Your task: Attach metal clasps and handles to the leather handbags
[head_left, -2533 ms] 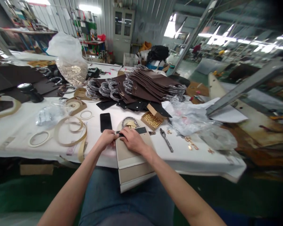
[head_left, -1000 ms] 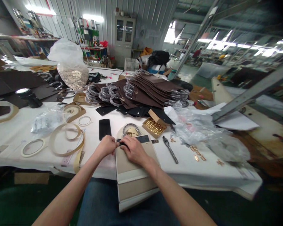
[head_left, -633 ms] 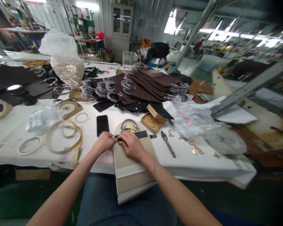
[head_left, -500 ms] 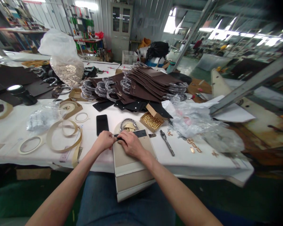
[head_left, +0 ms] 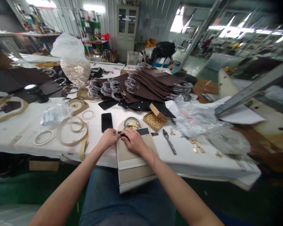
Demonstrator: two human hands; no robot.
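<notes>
A beige bag piece [head_left: 135, 175] with pale bands lies in front of me, its lower part overhanging the table edge above my lap. Along its top runs a dark strip [head_left: 143, 131] with small holes or studs. My left hand [head_left: 109, 138] pinches the strip's left end at the bag's upper left corner. Beside it, my right hand [head_left: 135, 141] lies over the top of the bag, fingers bent onto the same dark strip; the fingertips partly hide what they grip. A plastic-wrapped handle [head_left: 132, 120] rises just beyond the top edge.
Left of the bag lie a black phone [head_left: 106, 122] and tape rolls [head_left: 43, 137]. To the right are a box of gold studs [head_left: 154, 121], a metal hand tool [head_left: 169, 142], and gold hardware [head_left: 196, 145]. Brown bag panels [head_left: 146, 83] are stacked behind, near crumpled plastic [head_left: 195, 114].
The view has turned slightly left, so everything sits a little farther right. Both hands stay at the bag's upper left corner, with small finger shifts.
</notes>
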